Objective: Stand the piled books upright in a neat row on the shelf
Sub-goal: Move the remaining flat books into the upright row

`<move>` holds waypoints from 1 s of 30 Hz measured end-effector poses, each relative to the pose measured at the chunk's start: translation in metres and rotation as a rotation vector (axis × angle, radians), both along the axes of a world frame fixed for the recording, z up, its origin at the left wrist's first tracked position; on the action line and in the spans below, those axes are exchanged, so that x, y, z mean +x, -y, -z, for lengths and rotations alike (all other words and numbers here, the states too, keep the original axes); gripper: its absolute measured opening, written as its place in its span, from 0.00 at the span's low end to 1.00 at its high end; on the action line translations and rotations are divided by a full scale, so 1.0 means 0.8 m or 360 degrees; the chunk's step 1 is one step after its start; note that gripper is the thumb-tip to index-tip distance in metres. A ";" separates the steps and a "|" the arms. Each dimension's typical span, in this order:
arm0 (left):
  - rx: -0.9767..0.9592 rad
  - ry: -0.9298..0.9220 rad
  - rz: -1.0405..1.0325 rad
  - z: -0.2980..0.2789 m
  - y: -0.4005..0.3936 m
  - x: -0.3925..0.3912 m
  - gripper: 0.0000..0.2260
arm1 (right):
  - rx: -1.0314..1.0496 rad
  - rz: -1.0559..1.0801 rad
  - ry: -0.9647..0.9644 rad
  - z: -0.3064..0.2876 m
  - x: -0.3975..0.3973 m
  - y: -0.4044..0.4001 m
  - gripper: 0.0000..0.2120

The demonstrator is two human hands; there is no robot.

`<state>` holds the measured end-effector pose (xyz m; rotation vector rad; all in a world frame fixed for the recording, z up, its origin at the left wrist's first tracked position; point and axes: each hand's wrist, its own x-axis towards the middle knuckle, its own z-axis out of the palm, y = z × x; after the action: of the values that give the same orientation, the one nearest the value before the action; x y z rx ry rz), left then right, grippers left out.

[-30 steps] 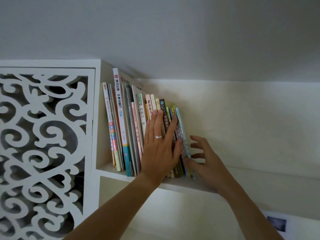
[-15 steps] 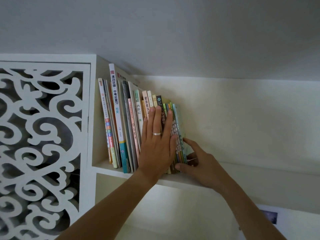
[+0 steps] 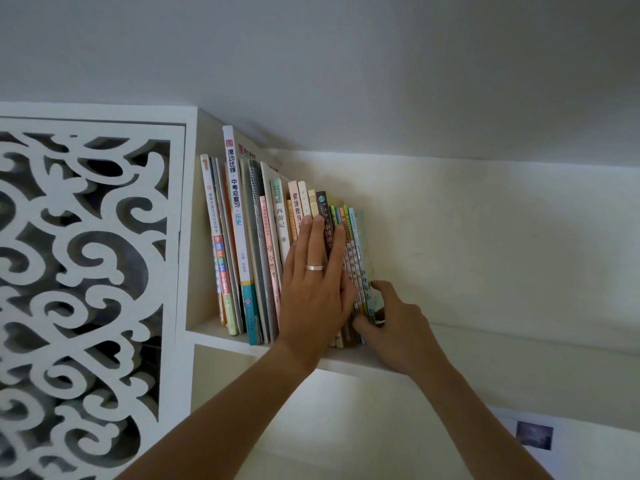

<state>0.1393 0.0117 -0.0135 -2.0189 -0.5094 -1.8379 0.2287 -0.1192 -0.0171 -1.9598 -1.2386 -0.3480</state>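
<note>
A row of several books [image 3: 242,244] stands upright on the white shelf [image 3: 485,344], packed against its left wall. My left hand [image 3: 317,289], wearing a ring, lies flat with fingers together against the spines of the shorter books on the right. My right hand [image 3: 394,327] presses on the outer cover of the last thin book [image 3: 363,265] at the row's right end, near its foot, thumb in front. Neither hand grips a book. The lower spines of the shorter books are hidden behind my left hand.
A white carved fretwork panel [image 3: 86,289] stands left of the shelf compartment. The ceiling is close above the tallest book. To the right of the row the shelf board runs on bare. A small picture [image 3: 533,434] hangs on the wall below right.
The rightmost thin books have gone from leaning to upright against the row. My right hand has moved left and closed in on the last book; my left hand stays flat on the spines.
</note>
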 end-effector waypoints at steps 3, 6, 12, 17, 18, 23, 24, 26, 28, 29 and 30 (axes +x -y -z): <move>-0.0020 -0.0077 -0.0181 -0.001 0.004 0.004 0.29 | -0.0055 -0.0074 0.0000 0.000 0.002 0.004 0.31; -0.0091 -0.0048 -0.0250 -0.005 0.014 0.011 0.32 | -0.0072 -0.0141 -0.0062 0.001 0.008 0.012 0.31; -0.0163 -0.0009 -0.0194 0.006 0.018 0.022 0.35 | 0.0077 -0.0160 -0.0088 0.004 0.010 0.018 0.31; -0.0130 0.0189 -0.0094 -0.044 0.018 0.012 0.26 | -0.0082 -0.0141 -0.0176 0.005 0.015 0.008 0.33; -0.0109 0.0172 -0.0137 -0.059 0.015 0.008 0.25 | -0.0101 -0.0142 -0.0239 0.005 0.017 0.005 0.34; -0.0101 0.0066 -0.0196 -0.092 0.003 0.011 0.16 | -0.0154 -0.0272 -0.0420 0.006 0.025 0.005 0.37; -0.0124 0.0102 -0.0138 -0.094 0.002 0.013 0.15 | -0.0153 -0.0292 -0.0424 0.006 0.027 0.004 0.37; -0.0188 0.0162 -0.0027 -0.100 0.003 0.016 0.16 | -0.0117 -0.0307 -0.0381 0.005 0.028 0.003 0.36; -0.0192 0.0162 0.0000 -0.103 0.003 0.018 0.17 | -0.0056 -0.0322 -0.0324 0.004 0.027 0.003 0.34; -0.0168 0.0129 -0.0021 -0.102 0.002 0.019 0.18 | -0.0034 -0.0315 -0.0298 0.004 0.026 0.002 0.33; -0.0143 0.0088 -0.0054 -0.099 0.002 0.020 0.19 | -0.0022 -0.0307 -0.0272 0.004 0.025 0.002 0.33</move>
<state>0.1549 0.0102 0.0659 -2.0079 -0.6485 -1.8869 0.2487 -0.1208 -0.0203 -1.8214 -1.3070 -0.0730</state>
